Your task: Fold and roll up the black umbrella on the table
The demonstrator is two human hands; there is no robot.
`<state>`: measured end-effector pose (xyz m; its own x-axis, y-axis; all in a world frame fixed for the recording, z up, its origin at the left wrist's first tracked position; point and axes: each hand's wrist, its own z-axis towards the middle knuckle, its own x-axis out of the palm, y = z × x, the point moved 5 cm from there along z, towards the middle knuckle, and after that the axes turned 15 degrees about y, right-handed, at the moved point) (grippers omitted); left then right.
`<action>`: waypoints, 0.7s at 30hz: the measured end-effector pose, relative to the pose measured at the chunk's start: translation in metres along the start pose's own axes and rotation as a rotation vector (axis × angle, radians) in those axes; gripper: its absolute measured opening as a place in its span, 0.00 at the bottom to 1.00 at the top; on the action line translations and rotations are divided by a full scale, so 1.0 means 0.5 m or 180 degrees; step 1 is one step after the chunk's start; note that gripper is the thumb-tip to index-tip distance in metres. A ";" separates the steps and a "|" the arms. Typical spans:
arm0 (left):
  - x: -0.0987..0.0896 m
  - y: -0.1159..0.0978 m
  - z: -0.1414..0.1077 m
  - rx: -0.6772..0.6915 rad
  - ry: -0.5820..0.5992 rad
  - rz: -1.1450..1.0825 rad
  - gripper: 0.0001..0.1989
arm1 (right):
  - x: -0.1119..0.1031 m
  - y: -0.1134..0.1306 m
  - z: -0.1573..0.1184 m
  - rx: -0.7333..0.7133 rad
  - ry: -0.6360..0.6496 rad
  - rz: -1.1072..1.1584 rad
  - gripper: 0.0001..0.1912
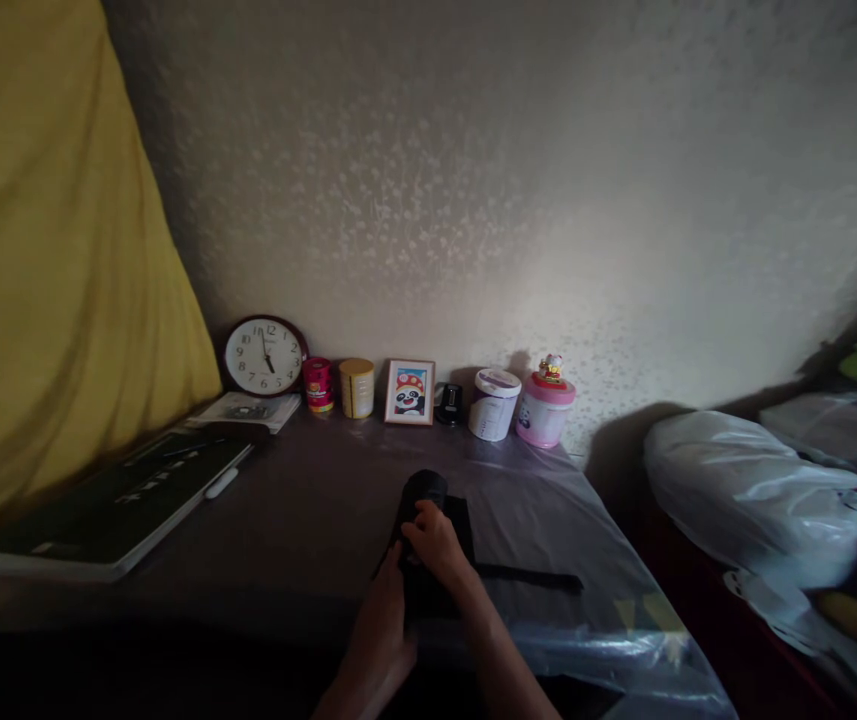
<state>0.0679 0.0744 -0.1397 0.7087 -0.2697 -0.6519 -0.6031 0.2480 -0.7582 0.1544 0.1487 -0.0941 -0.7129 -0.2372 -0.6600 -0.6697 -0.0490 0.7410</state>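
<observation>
A black, round-topped thing (426, 486) lies in front of me on the table, its kind too dark to make out. My right hand (434, 545) lies over its upper part with the fingers curled around it. Lower down, my left hand (383, 615) holds its left side, fingers pointing up and mostly hidden. Flat black material (461, 515) spreads beside and below the thing. A long, narrow black strip (533, 577) sticks out to the right, past my right forearm; I cannot tell whether it is joined on.
Against the wall stand a clock (265, 356), a red can (318, 385), a yellow can (357, 388), a framed panda picture (409, 392), and white (495, 405) and pink (544, 418) tubs. A large green book (120, 500) lies left. White plastic bags (758, 500) are at right.
</observation>
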 end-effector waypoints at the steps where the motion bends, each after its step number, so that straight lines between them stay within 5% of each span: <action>1: -0.002 -0.001 -0.003 -0.0029 -0.0001 0.0009 0.47 | 0.003 0.003 0.000 -0.0034 0.0080 -0.0036 0.20; 6: -0.009 -0.008 -0.036 -0.0188 -0.0041 0.0212 0.46 | 0.017 0.008 -0.003 -0.0156 0.0435 0.0017 0.17; 16: -0.011 -0.003 -0.053 -0.0256 -0.0272 0.1739 0.41 | 0.012 0.042 -0.002 -0.0509 0.0757 -0.0241 0.14; 21: 0.019 0.011 -0.029 -0.0236 0.0103 0.1517 0.40 | 0.014 0.054 -0.023 -0.0613 0.0512 -0.0765 0.13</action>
<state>0.0661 0.0599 -0.1506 0.3360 -0.1711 -0.9262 -0.8832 0.2844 -0.3730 0.1339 0.1347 -0.0774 -0.4872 -0.3457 -0.8019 -0.7520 -0.3007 0.5865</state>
